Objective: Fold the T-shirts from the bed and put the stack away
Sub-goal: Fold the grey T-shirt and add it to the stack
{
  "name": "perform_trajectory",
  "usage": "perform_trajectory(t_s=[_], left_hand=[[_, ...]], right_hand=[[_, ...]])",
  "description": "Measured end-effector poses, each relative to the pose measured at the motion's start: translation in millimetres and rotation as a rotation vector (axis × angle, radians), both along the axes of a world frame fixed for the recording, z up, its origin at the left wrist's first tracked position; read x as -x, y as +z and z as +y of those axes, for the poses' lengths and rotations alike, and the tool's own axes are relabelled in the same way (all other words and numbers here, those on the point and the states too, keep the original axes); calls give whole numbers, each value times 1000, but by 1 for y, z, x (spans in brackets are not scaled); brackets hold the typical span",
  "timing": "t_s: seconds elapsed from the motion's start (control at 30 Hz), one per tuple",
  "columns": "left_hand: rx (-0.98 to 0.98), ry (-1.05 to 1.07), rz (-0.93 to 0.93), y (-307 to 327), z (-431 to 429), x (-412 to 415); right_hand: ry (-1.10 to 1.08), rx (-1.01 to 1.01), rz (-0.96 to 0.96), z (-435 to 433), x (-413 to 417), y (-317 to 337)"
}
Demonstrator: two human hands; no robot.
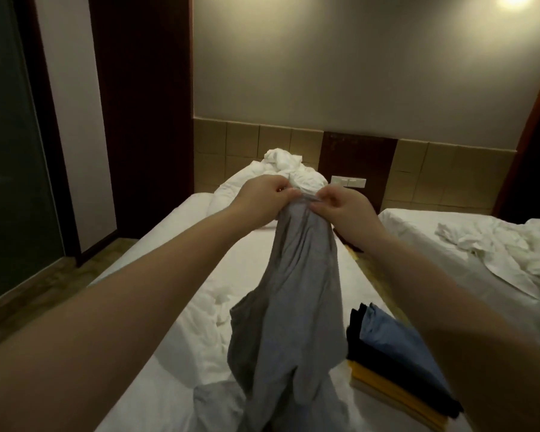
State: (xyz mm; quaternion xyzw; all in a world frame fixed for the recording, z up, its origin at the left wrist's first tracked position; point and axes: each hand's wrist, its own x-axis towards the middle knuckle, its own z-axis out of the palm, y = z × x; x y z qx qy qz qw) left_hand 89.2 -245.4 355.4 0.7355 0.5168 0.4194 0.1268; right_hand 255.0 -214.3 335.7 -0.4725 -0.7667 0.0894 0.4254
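Observation:
A grey T-shirt (296, 307) hangs in front of me, lifted above the white bed (175, 332), with its lower end draped on the sheet. My left hand (262, 194) and my right hand (346, 204) pinch its top edge close together at arm's length. A stack of folded T-shirts (396, 363) lies on the bed at the right, blue on top, then black, yellow and a pale one beneath.
A crumpled white duvet (281, 169) is piled at the head of the bed. A second bed (480, 244) with rumpled white sheets stands to the right across a narrow gap. A dark wooden panel and a glass door are on the left.

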Motion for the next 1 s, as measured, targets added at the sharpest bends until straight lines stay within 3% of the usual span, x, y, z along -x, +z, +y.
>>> perform_trajectory(t_s=[0.17,0.23,0.33,0.47,0.6,0.8,0.9,1.0], left_hand=[[124,-285,-356,54,-7,13],[-7,-287,-270,68,-6,17],[-267,-102,31,84,-8,20],[-493,142,114,100,-6,30],[-664,206,196,108,0,28],[-732,434,177,121,10,30],[-671,525,180,119,14,49],[-595,567,182,113,16,65]], right_hand=[[117,-186,130,16,22,52],[189,-179,263,14,33,68],[286,-97,461,8,42,82],[467,86,743,-8,45,85],[356,-31,450,-23,55,72],[233,43,161,-21,64,25],[274,196,165,-21,55,3],[319,412,334,-16,40,-14]])
